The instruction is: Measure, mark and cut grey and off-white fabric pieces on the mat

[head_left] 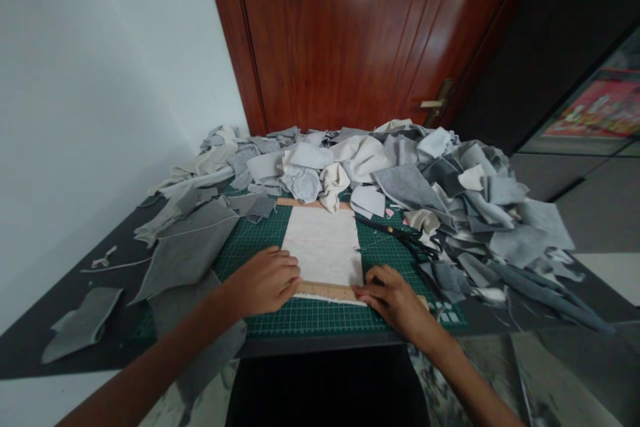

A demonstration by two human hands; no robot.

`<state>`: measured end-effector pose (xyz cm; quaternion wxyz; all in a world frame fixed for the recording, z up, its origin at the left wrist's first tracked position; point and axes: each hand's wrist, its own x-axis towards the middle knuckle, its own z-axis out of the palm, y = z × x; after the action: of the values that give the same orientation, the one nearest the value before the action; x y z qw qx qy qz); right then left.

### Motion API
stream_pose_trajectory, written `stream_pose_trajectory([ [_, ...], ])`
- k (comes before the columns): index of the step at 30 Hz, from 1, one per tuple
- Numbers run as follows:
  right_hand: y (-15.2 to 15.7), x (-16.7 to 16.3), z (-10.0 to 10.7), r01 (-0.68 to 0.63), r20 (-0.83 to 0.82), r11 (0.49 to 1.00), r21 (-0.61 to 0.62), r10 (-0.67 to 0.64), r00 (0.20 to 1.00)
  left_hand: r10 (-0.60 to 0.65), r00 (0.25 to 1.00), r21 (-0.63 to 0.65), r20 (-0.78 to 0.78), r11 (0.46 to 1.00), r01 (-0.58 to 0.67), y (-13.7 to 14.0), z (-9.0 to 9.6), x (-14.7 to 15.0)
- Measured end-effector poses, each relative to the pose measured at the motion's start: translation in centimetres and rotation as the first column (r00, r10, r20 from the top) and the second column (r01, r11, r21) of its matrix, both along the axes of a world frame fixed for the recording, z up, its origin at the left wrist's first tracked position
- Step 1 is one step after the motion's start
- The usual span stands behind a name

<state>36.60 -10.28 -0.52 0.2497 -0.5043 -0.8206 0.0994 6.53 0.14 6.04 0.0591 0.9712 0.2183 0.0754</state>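
A white cloth piece [323, 247], roughly rectangular, lies flat on a green cutting mat [320, 325]. Across its near edge runs a wooden ruler [327, 290], with a frayed strip of cloth showing on my side of it. My left hand [263, 282] is closed, its curled fingers at the ruler's left end. At the other end, the fingers of my right hand [387, 297] are drawn together on the ruler and the cloth's corner. A second wooden strip [295, 203] lies along the cloth's far edge. Black scissors [393, 231] rest to the right of the cloth.
Grey and white fabric scraps [360, 157] are heaped along the back and right of the dark table [133, 227]. Larger grey pieces [187, 253] lie at the left, one hanging over the front edge. A wooden door [340, 40] stands behind, a white wall [125, 47] at left.
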Motion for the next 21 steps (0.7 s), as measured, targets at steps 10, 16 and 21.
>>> stream_pose_trajectory([
  [10,0.1,-0.8,0.5,0.097,0.041,0.981,-0.169,-0.092,0.995,0.085,0.954,0.096,0.287,0.989,-0.117,4.0,-2.2,11.7],
  [16,0.0,-0.7,0.5,0.089,-0.001,0.974,-0.208,-0.091,0.996,0.227,0.916,0.011,0.331,0.97,-0.244,2.8,-5.2,7.6],
  [21,-0.1,-0.9,0.9,0.1,0.05,0.974,-0.201,-0.092,0.994,0.149,0.951,0.003,0.271,0.988,-0.155,1.7,-4.3,7.5],
])
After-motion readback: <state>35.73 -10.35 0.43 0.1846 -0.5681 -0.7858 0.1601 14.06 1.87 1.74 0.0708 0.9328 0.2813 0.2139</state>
